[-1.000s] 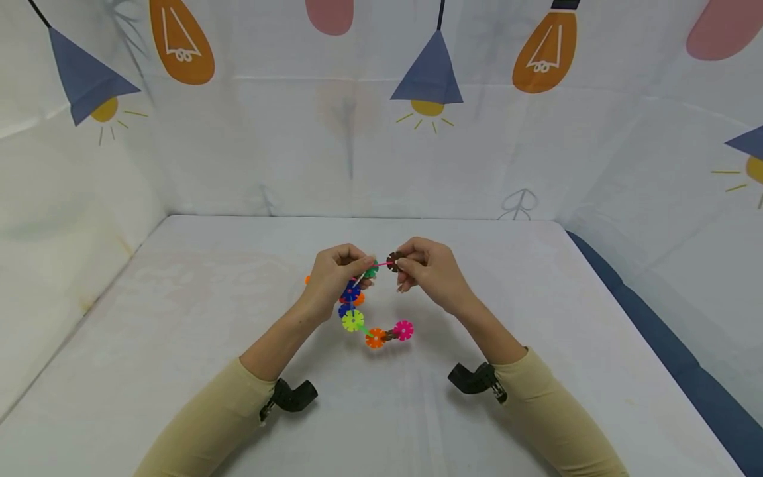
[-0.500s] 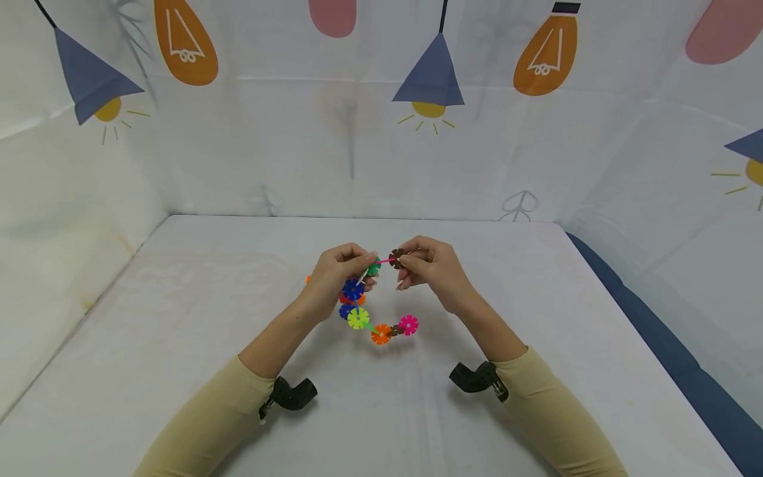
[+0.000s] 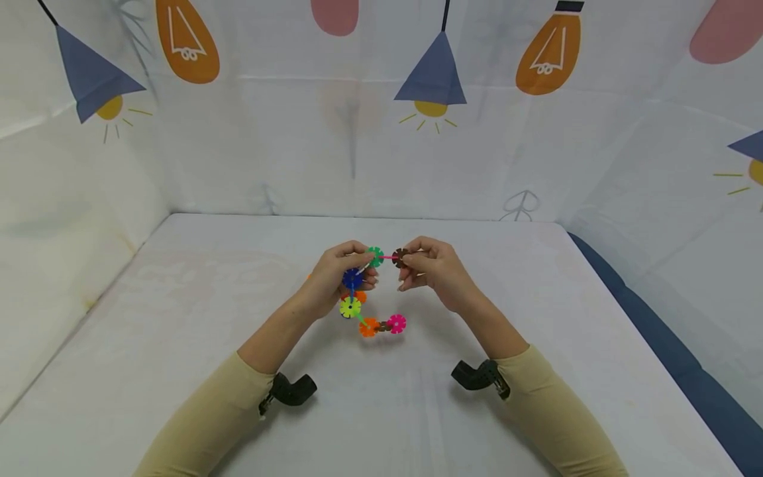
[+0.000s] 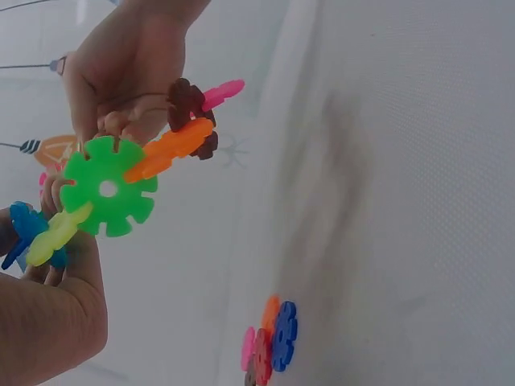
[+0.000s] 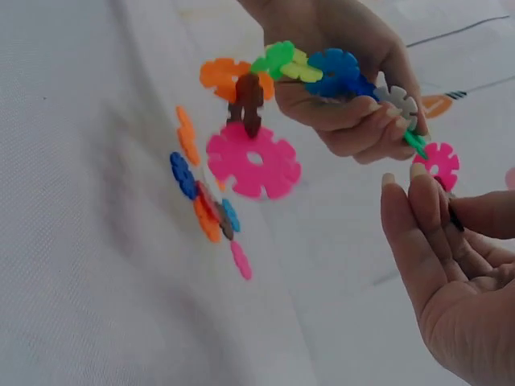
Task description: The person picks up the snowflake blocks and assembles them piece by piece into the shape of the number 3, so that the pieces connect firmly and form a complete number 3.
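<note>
A chain of slotted plastic snowflake discs hangs between the hands above the table. The left hand (image 3: 330, 279) pinches the chain near a green disc (image 3: 375, 256). Between finger and thumb, the right hand (image 3: 438, 268) holds a brown disc (image 3: 400, 258), joined to the green one by a pink disc (image 5: 438, 163) seen nearly edge-on from the head. From the left hand the chain curves down through a dark blue disc (image 3: 353, 278), a yellow disc (image 3: 350, 307) and an orange disc (image 3: 369, 327). It ends in a pink disc (image 3: 397, 323).
Several loose discs (image 4: 283, 336) lie on the white table (image 3: 208, 318), mostly hidden behind the left hand in the head view. White cloth walls with printed lamps (image 3: 430, 73) surround the table. Black wrist cameras (image 3: 295, 389) sit on both sleeves.
The chain has turned slightly: its hanging end swung right, then back left. The green disc has risen a little and shows more of its face. Both hands keep their pinch.
</note>
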The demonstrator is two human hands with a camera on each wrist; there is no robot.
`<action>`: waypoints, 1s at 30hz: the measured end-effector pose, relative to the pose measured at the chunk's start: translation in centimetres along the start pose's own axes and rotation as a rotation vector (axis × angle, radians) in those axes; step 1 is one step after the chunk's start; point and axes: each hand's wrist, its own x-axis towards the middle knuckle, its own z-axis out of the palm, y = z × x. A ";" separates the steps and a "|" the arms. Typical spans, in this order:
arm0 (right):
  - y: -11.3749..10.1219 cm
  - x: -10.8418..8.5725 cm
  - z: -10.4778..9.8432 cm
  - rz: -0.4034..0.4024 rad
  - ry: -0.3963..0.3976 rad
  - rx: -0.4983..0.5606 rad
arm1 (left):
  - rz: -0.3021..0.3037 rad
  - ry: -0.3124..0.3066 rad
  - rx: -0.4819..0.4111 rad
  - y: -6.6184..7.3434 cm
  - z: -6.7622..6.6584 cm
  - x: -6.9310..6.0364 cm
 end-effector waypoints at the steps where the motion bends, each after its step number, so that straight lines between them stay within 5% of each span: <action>1: 0.0 0.0 -0.1 0.007 -0.018 0.003 | 0.003 0.004 0.000 0.1 -0.1 0.0; 22: 0.7 0.3 -0.5 -0.020 -0.092 0.009 | -0.026 -0.004 0.031 1.6 -1.6 -0.5; 30: 3.2 0.8 0.8 0.175 -0.158 -0.315 | -0.063 -0.067 0.074 2.2 -1.6 -0.7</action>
